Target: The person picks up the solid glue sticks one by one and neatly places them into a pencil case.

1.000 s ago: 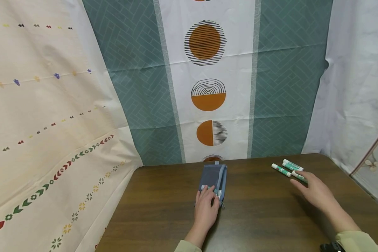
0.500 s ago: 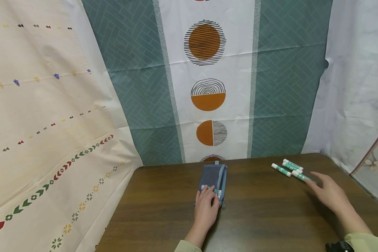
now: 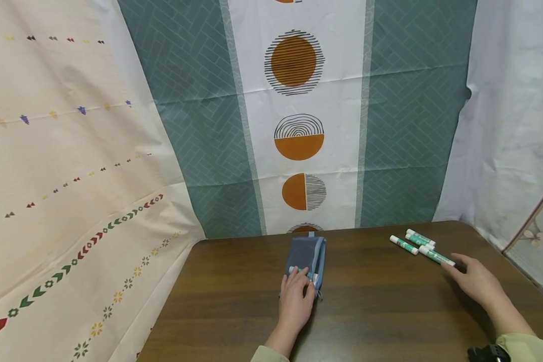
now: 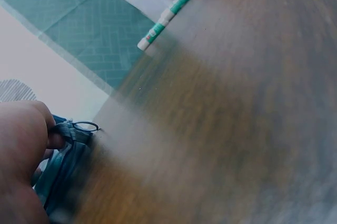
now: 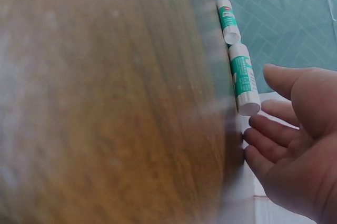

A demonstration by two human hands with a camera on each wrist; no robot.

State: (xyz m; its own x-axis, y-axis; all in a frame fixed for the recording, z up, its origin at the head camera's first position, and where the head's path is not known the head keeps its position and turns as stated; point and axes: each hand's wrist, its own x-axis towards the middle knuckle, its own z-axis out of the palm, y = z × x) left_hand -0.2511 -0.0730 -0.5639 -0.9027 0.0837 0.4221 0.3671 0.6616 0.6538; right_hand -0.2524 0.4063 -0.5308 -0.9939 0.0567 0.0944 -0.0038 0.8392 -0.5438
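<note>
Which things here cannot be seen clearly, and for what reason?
Head view: near end of the pouch and part of the stick there, covered by the left grip.
Head view: lettering on the loose sticks, too small.
Left wrist view: most of the right grip, cut off by the top edge.
Right wrist view: much of the table, blurred.
</note>
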